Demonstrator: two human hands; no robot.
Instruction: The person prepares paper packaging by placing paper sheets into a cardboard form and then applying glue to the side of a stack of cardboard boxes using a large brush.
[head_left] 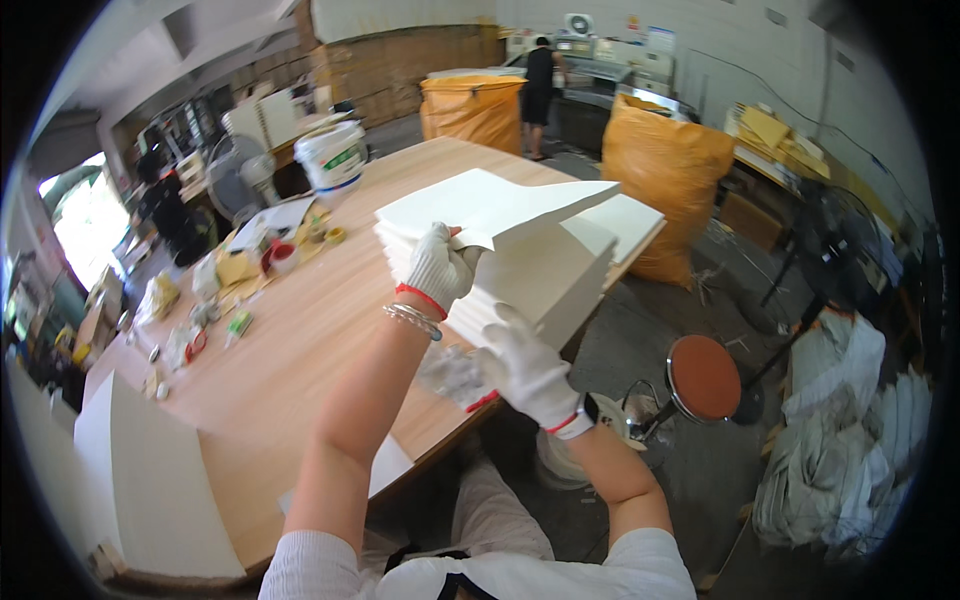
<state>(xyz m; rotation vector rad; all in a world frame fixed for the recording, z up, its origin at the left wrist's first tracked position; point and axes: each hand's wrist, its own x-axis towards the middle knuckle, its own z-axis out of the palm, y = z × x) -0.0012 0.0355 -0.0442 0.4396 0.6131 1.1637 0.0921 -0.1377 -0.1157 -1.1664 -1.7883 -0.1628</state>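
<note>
My left hand point(445, 262), in a white knit glove, pinches the near edge of a white sheet point(480, 200) of card or thick paper. The sheet bends, and its far right corner lifts above a tall stack of white sheets point(560, 275) on the wooden table point(300, 320). My right hand point(525, 370), gloved too and slightly blurred, is near the front side of the stack with its fingers apart and nothing seen in them. Beside it on the table edge lies a crumpled clear plastic bag point(448, 372) with a red strip.
A white bucket point(330, 158), tape rolls and scraps crowd the table's left side. White sheets point(140, 480) stand at the near left. To the right are a round stool point(703, 377), an orange sack point(660, 180) and a black fan point(830, 240). Another person point(540, 90) stands far back.
</note>
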